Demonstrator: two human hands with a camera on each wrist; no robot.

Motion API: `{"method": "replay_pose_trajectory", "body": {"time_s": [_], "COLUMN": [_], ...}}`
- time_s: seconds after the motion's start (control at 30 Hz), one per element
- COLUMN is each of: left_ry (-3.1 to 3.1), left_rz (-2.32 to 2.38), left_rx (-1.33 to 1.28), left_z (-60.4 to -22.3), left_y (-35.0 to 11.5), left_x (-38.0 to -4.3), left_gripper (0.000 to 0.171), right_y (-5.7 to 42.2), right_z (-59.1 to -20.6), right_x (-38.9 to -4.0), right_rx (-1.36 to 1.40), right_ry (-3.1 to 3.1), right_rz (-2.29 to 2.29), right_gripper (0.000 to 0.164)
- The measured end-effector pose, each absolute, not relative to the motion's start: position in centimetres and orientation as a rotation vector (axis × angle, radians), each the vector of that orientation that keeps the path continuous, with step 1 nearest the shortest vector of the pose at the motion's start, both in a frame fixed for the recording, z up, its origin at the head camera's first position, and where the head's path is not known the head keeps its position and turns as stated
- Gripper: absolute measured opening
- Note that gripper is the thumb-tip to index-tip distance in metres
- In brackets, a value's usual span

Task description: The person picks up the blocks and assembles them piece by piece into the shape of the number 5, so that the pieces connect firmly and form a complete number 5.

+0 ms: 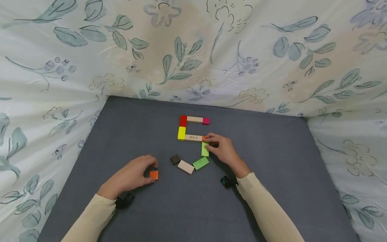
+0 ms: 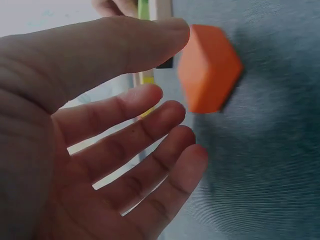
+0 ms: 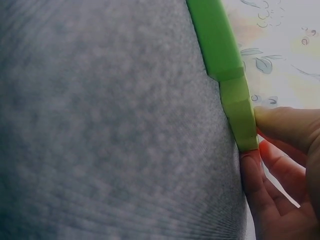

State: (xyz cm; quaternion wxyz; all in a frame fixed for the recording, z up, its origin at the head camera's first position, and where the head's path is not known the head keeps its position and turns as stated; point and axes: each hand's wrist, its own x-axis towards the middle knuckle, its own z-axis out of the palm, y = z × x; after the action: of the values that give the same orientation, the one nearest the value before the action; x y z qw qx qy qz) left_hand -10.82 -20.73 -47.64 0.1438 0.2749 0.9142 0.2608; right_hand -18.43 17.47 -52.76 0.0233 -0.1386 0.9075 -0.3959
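My left hand is curved loosely around an orange block, its fingers apart from it. In the left wrist view the thumb tip overlaps the edge of the orange block, and the other fingers are spread. My right hand holds a light green block, thumb along its side and fingertips at its far end, where a second orange block is partly covered. That light green block joins a bent row with a green block, a pale wooden block and a dark brown block.
Beyond the hands, a yellow block, a red block, a printed wooden block, a plain wooden block and a crimson block form an open bracket. Flower-patterned cloth surrounds the dark grey tabletop.
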Motion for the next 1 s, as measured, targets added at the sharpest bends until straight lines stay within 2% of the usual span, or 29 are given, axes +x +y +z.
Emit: {"method": "replay_pose_trajectory", "body": {"time_s": [0.67,1.0], "left_ry": [2.635,2.666], "left_rz": [0.780,0.753], "left_rx": [0.801,0.810], "left_z": [-49.1,-49.3], "left_y": [-20.8,-20.8], "left_x": [-10.4,-11.4], "left_gripper": [0.028,0.028], "right_y": [17.5,17.7], "right_z": [-52.8,-53.1], "right_x": [-18.2,-18.2], "right_rx": [-0.437,-0.429], "right_ry": [2.820,2.822], "right_rz": [-1.237,-1.212], "right_gripper": [0.031,0.032]}}
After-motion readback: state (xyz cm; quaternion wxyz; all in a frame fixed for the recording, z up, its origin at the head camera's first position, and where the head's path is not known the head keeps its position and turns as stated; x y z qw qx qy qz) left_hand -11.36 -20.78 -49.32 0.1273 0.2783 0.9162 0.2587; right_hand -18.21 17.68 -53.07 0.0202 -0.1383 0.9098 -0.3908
